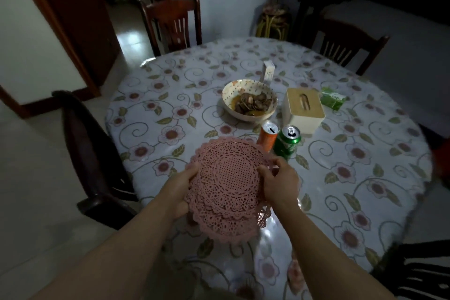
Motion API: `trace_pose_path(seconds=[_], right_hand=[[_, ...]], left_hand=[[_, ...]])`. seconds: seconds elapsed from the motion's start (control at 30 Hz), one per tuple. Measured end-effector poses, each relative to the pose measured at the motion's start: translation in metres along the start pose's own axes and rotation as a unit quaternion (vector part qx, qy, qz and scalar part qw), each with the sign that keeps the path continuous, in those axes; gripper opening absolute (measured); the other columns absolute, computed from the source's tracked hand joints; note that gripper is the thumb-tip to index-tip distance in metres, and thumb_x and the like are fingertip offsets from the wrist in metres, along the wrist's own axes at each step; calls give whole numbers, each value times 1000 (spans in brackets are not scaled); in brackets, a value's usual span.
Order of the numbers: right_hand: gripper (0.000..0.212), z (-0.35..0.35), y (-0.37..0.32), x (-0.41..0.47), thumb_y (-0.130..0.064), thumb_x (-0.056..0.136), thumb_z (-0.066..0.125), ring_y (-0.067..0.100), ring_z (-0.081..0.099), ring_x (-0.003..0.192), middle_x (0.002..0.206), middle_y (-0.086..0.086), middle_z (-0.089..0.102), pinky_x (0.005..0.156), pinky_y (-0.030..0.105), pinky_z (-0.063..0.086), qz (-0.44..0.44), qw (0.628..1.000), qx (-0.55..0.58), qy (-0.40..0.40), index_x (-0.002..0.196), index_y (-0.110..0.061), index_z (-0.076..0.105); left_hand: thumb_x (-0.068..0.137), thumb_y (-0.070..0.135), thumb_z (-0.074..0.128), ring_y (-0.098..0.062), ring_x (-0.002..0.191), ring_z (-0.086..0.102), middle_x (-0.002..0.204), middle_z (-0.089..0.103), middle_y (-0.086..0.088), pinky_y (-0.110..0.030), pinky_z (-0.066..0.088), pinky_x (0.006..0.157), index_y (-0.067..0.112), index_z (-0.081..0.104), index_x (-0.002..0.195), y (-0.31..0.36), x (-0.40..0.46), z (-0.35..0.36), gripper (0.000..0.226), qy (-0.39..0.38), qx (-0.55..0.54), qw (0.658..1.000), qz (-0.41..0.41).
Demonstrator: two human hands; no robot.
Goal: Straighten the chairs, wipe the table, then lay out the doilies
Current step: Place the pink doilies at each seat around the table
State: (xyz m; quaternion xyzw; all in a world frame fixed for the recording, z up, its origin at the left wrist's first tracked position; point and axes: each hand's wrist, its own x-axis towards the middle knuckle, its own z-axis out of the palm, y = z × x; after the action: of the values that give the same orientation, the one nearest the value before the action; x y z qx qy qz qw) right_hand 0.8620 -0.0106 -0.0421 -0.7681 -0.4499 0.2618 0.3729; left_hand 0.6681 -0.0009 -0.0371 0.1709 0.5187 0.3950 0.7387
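Doilies (229,185) — round, lacy pink stack, perhaps plastic — gripped by left hand (181,190) and right hand (280,184).

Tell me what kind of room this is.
Most likely a dining room in a home: a round table under a flowered cloth, wooden chairs drawn up round it, and a bowl of food beside two drink cans.

— How's the light where you stand?
— Dim. My desk (365,153) catches faint glare near its left rim; the brightest patch is the floor (131,41) past the doorway.
— And sharpness?
— Soft, with edges bowed and blurred.
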Motion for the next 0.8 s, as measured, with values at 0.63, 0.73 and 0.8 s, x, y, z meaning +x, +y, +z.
trace_pose_path(seconds=[0.63,0.73,0.8], right_hand=[[17,80,-95,44,-5,94,45,33,63,85,86,5,57,77,56,53,-10,998,13,-63,92,-21,41],[16,94,-93,57,-2,88,51,33,63,89,94,11,58,77,52,56,75,989,100,-78,93,-16,46],[19,104,-91,63,5,83,57,33,66,83,94,20,63,62,38,60,104,975,159,-115,100,-1,54]], left_hand=[[93,9,49,-24,88,63,100,65,-9,-36,57,77,13,63,109,145,19,-72,22,212,62,954,204],[94,10,45,-28,106,59,113,63,-8,-43,49,96,9,58,124,165,28,-86,33,277,64,927,246],[93,12,44,-27,105,60,112,64,-7,-41,49,96,10,60,122,178,36,-96,32,313,65,911,262]])
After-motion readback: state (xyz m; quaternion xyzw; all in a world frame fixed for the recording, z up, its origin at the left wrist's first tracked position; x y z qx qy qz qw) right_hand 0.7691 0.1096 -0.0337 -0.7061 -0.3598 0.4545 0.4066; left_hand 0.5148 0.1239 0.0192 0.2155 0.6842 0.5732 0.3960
